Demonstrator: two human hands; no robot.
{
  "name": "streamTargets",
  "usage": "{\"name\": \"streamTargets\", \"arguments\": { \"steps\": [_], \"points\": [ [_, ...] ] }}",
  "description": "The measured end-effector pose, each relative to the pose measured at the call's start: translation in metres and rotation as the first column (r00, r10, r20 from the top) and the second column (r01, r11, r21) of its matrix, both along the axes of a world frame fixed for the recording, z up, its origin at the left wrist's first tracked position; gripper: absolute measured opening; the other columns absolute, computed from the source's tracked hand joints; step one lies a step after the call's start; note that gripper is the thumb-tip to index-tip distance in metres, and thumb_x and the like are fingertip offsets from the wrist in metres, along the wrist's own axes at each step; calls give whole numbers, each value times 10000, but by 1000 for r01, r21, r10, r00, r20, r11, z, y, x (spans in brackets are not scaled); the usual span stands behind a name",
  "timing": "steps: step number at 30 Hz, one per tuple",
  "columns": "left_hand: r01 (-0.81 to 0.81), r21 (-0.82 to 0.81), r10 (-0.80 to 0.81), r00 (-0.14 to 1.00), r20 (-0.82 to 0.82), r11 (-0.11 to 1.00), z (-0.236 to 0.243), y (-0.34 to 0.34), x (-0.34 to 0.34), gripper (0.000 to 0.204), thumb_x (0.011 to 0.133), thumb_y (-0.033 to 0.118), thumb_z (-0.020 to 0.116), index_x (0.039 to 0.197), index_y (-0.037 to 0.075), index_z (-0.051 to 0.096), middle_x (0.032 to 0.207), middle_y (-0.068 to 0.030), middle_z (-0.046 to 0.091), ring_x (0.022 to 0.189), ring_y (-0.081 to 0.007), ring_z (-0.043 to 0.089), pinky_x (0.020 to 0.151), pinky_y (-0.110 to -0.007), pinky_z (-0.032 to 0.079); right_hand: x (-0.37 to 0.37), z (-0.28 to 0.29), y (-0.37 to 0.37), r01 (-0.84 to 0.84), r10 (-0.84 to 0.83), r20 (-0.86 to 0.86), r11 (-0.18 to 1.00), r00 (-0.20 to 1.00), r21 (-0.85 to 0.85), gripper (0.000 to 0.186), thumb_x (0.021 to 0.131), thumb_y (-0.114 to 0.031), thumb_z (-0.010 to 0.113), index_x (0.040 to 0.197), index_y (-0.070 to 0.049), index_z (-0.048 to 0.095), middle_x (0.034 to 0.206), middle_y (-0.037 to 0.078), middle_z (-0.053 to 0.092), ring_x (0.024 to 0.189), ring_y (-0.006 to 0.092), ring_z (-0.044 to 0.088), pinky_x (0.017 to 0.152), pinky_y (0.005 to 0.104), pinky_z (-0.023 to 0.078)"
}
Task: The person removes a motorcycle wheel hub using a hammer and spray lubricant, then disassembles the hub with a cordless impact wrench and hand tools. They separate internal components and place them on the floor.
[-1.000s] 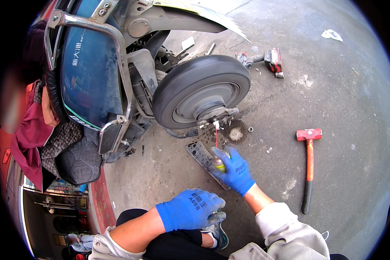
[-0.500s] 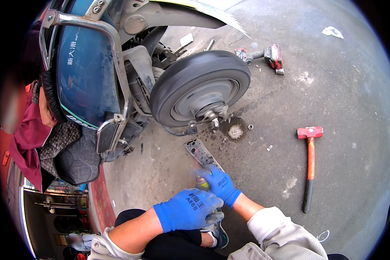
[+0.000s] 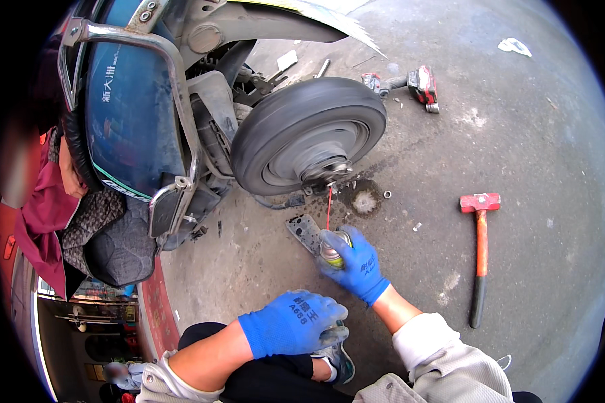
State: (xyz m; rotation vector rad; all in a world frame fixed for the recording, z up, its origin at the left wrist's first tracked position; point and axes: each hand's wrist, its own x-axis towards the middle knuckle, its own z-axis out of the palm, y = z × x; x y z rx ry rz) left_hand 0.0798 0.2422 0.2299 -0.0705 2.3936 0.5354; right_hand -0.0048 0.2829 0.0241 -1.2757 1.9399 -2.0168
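Observation:
My right hand (image 3: pixel 359 265), in a blue work glove, is wrapped round a spray can (image 3: pixel 334 250). The can's thin red straw (image 3: pixel 329 207) reaches up to the hub and axle end (image 3: pixel 326 176) of a scooter wheel (image 3: pixel 262 138). The tyre looks smeared, as if turning. My left hand (image 3: pixel 292 324), gloved the same way, is closed in front of my knee and above my shoe (image 3: pixel 343 368); its palm side is hidden, so I cannot see what it holds, if anything. A flat grey metal plate (image 3: pixel 304 230) lies on the ground just left of the can.
The scooter body (image 3: pixel 138 114) lies on its side at left. A red-headed sledgehammer (image 3: pixel 480 242) rests on the ground at right. Beyond the wheel is a cordless power tool (image 3: pixel 420 87). A nut (image 3: pixel 387 195) lies by a wet patch (image 3: pixel 365 201). Someone's hand (image 3: pixel 72 176) shows at far left.
My right hand has moved forward and slightly right with the spray can, away from my left hand. The straw now reaches the hub. My left hand stays in place.

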Motion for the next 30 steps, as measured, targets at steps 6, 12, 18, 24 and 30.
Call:
{"name": "streamTargets", "arguments": {
  "steps": [6, 12, 18, 24, 30],
  "points": [
    [0, -3, 0, 1000, 10, 1000, -2, 1, -2, 323, 878, 312, 674, 1115, 96, 633, 1006, -134, 682, 900, -352, 666, 768, -435, 535, -8, -5, 1, -13, 13, -12, 999, 1000, 42, 621, 716, -267, 808, 1299, -210, 603, 1123, 226, 579, 928, 394, 637, 768, 441, 552],
    [-24, 11, 25, 999, -43, 1000, -2, 0, 3, 306, 919, 374, 617, 1030, 94, 670, 955, -138, 684, 882, -342, 670, 767, -438, 525, -10, -5, -1, -24, 25, -17, 998, 1000, 55, 660, 694, -227, 836, 1312, -188, 605, 1125, 205, 587, 981, 382, 633, 818, 424, 545],
    [-20, 4, 20, 1000, -3, 1000, -1, 0, 3, 300, 911, 356, 625, 1050, 94, 668, 976, -136, 685, 897, -338, 669, 781, -429, 525, -15, -5, -2, -38, 39, -10, 998, 999, 53, 631, 720, -238, 796, 1316, -199, 591, 1137, 230, 573, 964, 394, 628, 806, 441, 542],
    [-29, 7, 29, 1000, -4, 1000, 1, 0, 4, 294, 905, 338, 631, 1067, 94, 663, 988, -134, 683, 913, -333, 669, 793, -426, 524, -12, -10, -2, -37, 39, -18, 996, 999, 79, 647, 705, -227, 834, 1308, -181, 604, 1132, 203, 577, 1001, 382, 620, 842, 430, 535],
    [-22, -5, 22, 1000, 9, 1000, 2, 1, 2, 297, 903, 339, 633, 1065, 93, 665, 985, -135, 685, 916, -334, 671, 796, -430, 524, -10, -15, 1, -12, 14, -18, 995, 1000, 103, 666, 700, -237, 838, 1317, -179, 595, 1121, 195, 578, 1012, 378, 614, 844, 427, 532]
  ]
}}
